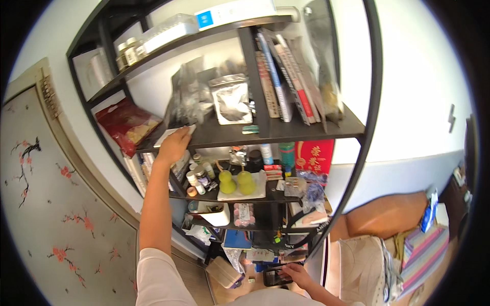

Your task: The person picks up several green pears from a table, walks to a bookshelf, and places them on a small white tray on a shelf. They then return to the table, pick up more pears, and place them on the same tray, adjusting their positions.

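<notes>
My left hand (pixel 175 144) reaches up to a black shelf and rests on a flat white cloth or tissue (pixel 164 138) at its front edge; whether the fingers grip it is not plain. Just left of it lies a red plastic package (pixel 128 124). To its right stands a silver zip pouch (pixel 232 100), with a small green packet (pixel 250 129) in front. Low down, near my body, my right hand (pixel 294 274) holds a dark, flat, shallow object (pixel 272 277), perhaps a tray or case, by its right side.
Leaning books (pixel 285 78) fill the shelf's right part. Below, two green gourds (pixel 245 183) stand on a white cloth beside small bottles (pixel 202 176). A white container (pixel 216 215) sits lower. A floral-patterned door (pixel 76 214) is at left, a bed (pixel 360 264) at right.
</notes>
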Demonstrator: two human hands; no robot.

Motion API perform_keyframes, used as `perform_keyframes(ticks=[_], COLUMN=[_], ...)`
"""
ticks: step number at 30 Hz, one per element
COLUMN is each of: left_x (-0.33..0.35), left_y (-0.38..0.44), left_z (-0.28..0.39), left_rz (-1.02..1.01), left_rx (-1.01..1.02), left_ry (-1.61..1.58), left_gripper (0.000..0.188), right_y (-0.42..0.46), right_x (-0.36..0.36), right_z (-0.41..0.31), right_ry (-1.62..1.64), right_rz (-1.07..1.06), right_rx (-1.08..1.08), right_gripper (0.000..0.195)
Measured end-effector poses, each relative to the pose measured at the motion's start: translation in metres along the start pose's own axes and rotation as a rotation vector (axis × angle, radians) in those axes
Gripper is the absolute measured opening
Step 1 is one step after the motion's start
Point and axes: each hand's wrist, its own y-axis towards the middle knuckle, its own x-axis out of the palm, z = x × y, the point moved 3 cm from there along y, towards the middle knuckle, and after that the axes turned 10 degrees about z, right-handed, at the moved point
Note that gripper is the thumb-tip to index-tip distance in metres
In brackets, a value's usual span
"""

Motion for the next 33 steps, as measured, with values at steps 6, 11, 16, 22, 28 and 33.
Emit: perform_keyframes(ticks=[6,11,16,22,28,33], left_x=[0.012,-0.016,0.03,0.199,0.128,0.022], left_y=[0.016,-0.029,-0.221,-0.452,-0.526,-0.53], left_z=[-0.026,0.1,0.144,0.266,0.359,0.452], left_rz=[0.147,0.402,0.165,-1.226,-1.711,-2.005], left_rx=[0.023,0.102,0.435,-0.747,-0.919,-0.587], left_ry=[-0.651,-1.087,-1.148,-2.159,-2.051,-2.027], left_gripper=[0.047,0.044,0.057,0.086,0.098,0.088], right_y=[-0.025,-0.069,-0.111,-0.206,-0.23,-0.335], right_x=[0.014,0.018,0.063,0.121,0.062,-0.049], right_z=[0.002,0.04,0.034,-0.051,0.036,0.183], right_ry=[0.03,0.151,-0.121,-0.481,-0.978,-0.543], right_rz=[0.094,0.294,0.598,0.716,0.991,1.303], right_rx=[-0.042,-0.059,-0.409,-1.149,-0.935,0.148], right_gripper=[0.036,0.037,0.043,0.071,0.086,0.069])
